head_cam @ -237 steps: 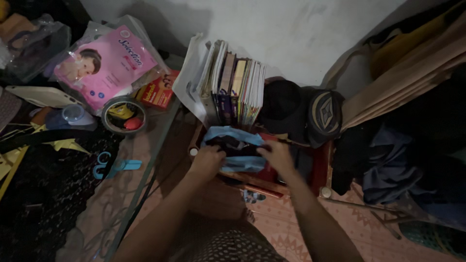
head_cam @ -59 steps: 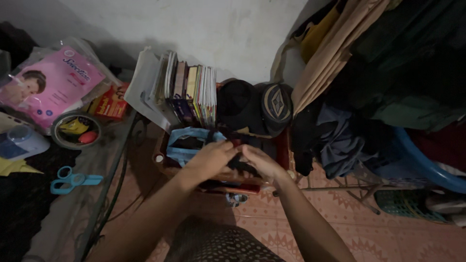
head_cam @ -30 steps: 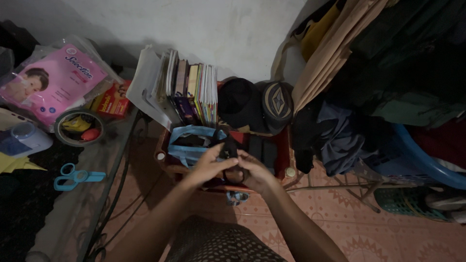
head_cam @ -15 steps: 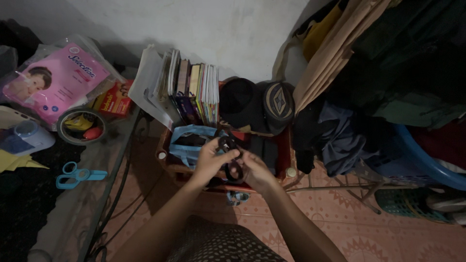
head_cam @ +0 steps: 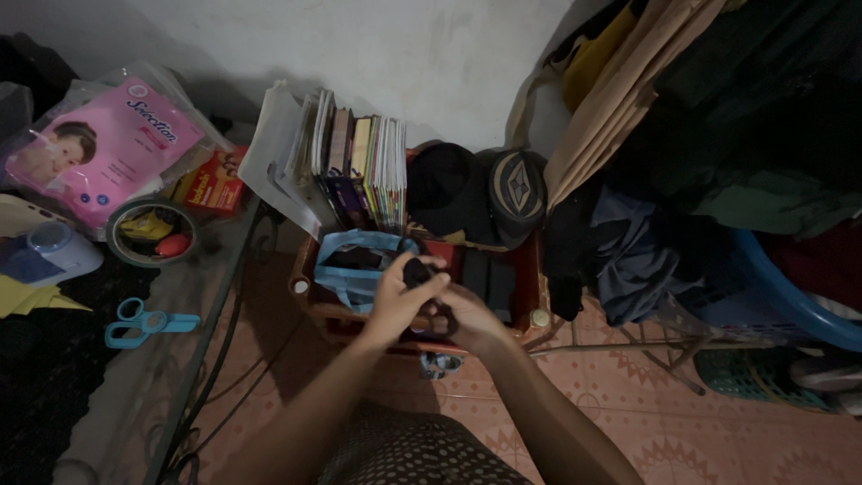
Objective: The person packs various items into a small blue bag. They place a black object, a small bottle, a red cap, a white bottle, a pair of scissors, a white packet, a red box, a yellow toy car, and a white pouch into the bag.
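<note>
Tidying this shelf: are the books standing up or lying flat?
Standing upright: the books sit side by side, page edges up, against the wall.

A cluttered corner against a pale plaster wall [head_cam: 422,45], dim and crowded.

A row of upright books and thin magazines [head_cam: 355,166] stands against the wall, with two dark round caps [head_cam: 480,193] just beside it. To the left, on the grey worktop [head_cam: 180,287], lie a pink plastic packet with a baby's picture [head_cam: 99,148], a red cardboard box [head_cam: 211,184], a roll of wide tape [head_cam: 151,235] with small bits inside it, and light-blue plastic scissors [head_cam: 144,319]. Dark clothes and beige cloth [head_cam: 646,117] hang to the right, above a blue plastic tub rim [head_cam: 790,310] and patterned orange floor tiles [head_cam: 682,431].
</note>
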